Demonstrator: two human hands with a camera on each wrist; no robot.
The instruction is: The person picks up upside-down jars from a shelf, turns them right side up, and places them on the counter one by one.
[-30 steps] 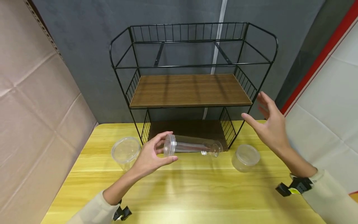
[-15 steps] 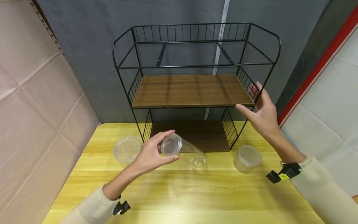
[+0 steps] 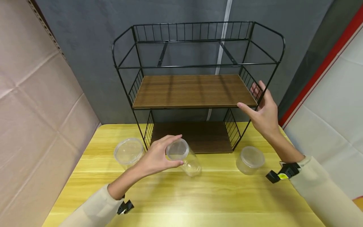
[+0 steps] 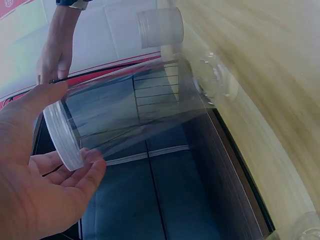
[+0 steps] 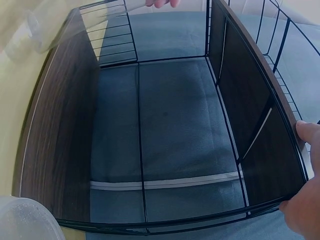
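Observation:
My left hand (image 3: 155, 159) holds a tall clear plastic jar (image 3: 192, 165) round its lidded end, thumb and fingers on opposite sides. The jar is tilted in front of the rack's lower board, its bottom pointing down and to the right; the left wrist view shows the clear body (image 4: 135, 110) beyond the pale lid (image 4: 64, 137). At the right side of a black wire shelf rack (image 3: 195, 66), my right hand (image 3: 265, 113) grips the frame. Its thumb lies on the front corner of the middle brown board (image 3: 193, 91), while its fingers reach behind the wire side.
A clear lidded jar (image 3: 129, 153) stands left of my left hand, partly hidden by it. Another, shorter jar (image 3: 250, 160) is on the yellow wood-grain table (image 3: 198, 201), right of the rack. The rack's top tier is a bare frame with crossbars. A grey wall (image 3: 93, 56) stands behind.
My right hand has moved left and up onto the rack's right side and taken hold of it. The jar in my left hand has swung from nearly level to tilted, bottom downward.

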